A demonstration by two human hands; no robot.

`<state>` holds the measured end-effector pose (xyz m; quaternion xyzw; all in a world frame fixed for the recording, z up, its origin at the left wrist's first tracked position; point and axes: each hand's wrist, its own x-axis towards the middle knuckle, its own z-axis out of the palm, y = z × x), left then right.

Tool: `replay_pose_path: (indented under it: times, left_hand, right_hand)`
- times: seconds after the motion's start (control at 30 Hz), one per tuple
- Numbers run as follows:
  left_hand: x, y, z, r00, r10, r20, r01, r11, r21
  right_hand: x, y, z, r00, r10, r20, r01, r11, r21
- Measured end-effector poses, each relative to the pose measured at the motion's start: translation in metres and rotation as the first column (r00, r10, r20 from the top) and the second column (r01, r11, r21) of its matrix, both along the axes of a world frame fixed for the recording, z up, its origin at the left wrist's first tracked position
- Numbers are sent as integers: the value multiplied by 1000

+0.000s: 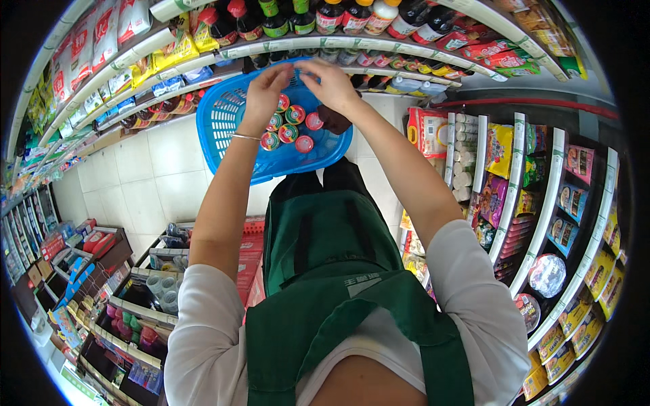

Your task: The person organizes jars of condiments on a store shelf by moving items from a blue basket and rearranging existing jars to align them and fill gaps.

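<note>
My left hand (269, 85), with a thin bangle at the wrist, is over the far part of a blue plastic basket (231, 96). Opposite it, my right hand (329, 83) points inward, its thumb apart from its blurred fingers. The fingertips of both hands come close together near the basket's far rim, and I see no object in either. Several small round tubs with red and green lids (294, 114) lie inside the basket. A dark brown item (332, 121) rests at its right side, partly hidden by my right forearm.
Shelves of sauce bottles (277, 20) curve behind the basket, with bagged goods (84, 48) to the left. A rack of packaged food (500, 149) stands on the right. Pale floor tiles (162, 162) run left of the basket. Red crates (251, 259) and bins of small goods (147, 284) sit lower left.
</note>
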<state>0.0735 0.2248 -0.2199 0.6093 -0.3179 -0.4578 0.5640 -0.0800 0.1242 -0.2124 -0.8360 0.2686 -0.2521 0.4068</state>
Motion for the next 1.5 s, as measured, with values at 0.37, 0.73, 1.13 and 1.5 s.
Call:
replay_pose_path:
  times: [0.37, 0.73, 1.13, 1.5]
  left_hand:
    - [-9, 81, -174, 923, 280, -264, -155, 898, 412]
    - [-5, 89, -219, 803, 450, -390, -251, 850, 464]
    - [19, 79, -181, 862, 403, -307, -271, 879, 392]
    - [1, 58, -91, 588, 65, -807, 19, 995, 94]
  right_hand:
    - [18, 60, -198, 696, 44, -716, 26, 996, 86]
    - [75, 62, -231, 783, 15, -622, -120, 985, -126]
    - [72, -17, -153, 866, 323, -381, -237, 937, 255]
    - [46, -22, -89, 927, 314, -206, -112, 754, 647]
